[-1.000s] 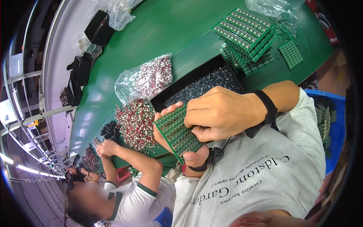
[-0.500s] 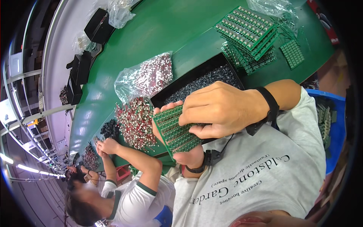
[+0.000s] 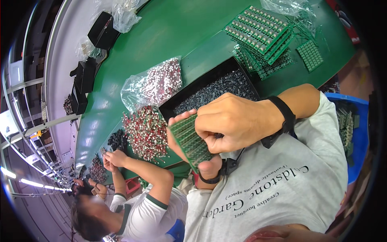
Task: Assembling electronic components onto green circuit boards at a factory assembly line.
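Note:
My left hand (image 3: pixel 210 166) grips a green circuit board panel (image 3: pixel 189 139) by its edges, fingertips at the far edge and thumb at the near one. The panel is tilted, and rows of small parts run across it. Over its right part is my right hand (image 3: pixel 236 121), with fingers curled and pinched together close to the board's face. Whatever sits between those fingertips is hidden. Just beyond my hands, a black tray (image 3: pixel 167 108) holds many small dark parts. A loose heap of red and white small components (image 3: pixel 146 133) lies left of the board.
A clear bag of similar components (image 3: pixel 163 80) lies behind the heap. Stacked circuit boards (image 3: pixel 260 32) stand at the far right, beside a single board (image 3: pixel 310 55). A blue bin (image 3: pixel 360 133) with boards is at my right. A co-worker (image 3: pixel 141 205) sits at my left.
The board has tilted more steeply and shifted slightly right and down in my left hand. My right hand's fingers have curled in tighter and moved slightly down.

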### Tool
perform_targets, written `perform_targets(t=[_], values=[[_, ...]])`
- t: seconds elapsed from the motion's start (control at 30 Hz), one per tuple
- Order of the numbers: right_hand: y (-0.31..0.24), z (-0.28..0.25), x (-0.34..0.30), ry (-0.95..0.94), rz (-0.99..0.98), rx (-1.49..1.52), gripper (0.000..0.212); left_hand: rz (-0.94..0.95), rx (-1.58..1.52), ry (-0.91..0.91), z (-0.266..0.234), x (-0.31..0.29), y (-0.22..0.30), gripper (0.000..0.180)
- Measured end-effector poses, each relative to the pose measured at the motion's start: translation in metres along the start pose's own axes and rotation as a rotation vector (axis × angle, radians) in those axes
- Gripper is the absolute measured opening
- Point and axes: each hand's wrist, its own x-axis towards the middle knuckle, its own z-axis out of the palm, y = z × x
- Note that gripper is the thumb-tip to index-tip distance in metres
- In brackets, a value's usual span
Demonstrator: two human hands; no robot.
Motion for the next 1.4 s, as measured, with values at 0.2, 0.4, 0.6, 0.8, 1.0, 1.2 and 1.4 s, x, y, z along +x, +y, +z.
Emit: perform_targets(t=[0.2, 0.4, 0.6, 0.8, 1.0, 1.2, 1.4], values=[[0.009, -0.004, -0.001, -0.033, 0.035, -0.049, 0.017, -0.03, -0.083, 0.037, -0.007, 0.005, -0.005, 0.118], [0.009, 0.001, -0.002, -0.024, -0.045, 0.014, 0.02, -0.064, -0.142, 0.017, -0.005, 0.001, -0.005, 0.122], [0.009, 0.004, -0.001, 0.031, -0.09, -0.001, 0.018, -0.067, -0.031, 0.004, -0.002, -0.001, 0.001, 0.126], [0.009, -0.004, -0.003, -0.102, 0.0, -0.037, 0.017, -0.09, -0.069, 0.025, -0.003, -0.003, -0.006, 0.127], [0.006, 0.001, 0.0, -0.029, -0.039, 0.019, 0.019, -0.105, 0.021, 0.004, -0.004, -0.001, 0.0, 0.129], [0.006, 0.007, -0.005, 0.023, -0.058, 0.002, 0.018, -0.172, 0.138, -0.013, 0.004, -0.002, 0.003, 0.135], [0.003, 0.005, -0.002, 0.028, 0.005, 0.057, 0.013, -0.076, 0.28, -0.052, 0.003, -0.007, 0.006, 0.115]])
